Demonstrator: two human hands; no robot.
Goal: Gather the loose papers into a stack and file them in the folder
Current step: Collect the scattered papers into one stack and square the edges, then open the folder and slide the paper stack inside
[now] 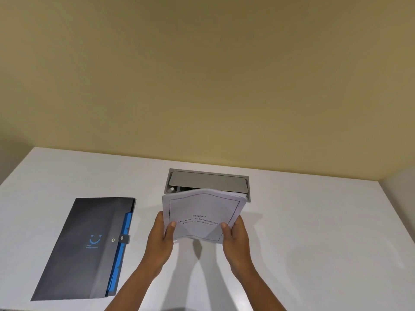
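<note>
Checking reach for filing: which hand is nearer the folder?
Left. The left hand holds the papers just right of the folder; the right hand is beyond the papers.

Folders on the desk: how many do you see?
1. The folder lies flat on the desk, snapped shut, left of the left hand. Both hands hold the papers; the right hand grips their right edge. Nothing seems hidden.

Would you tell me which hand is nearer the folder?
The left hand, gripping the papers' left edge; the right hand holds the far edge from the folder.
</note>
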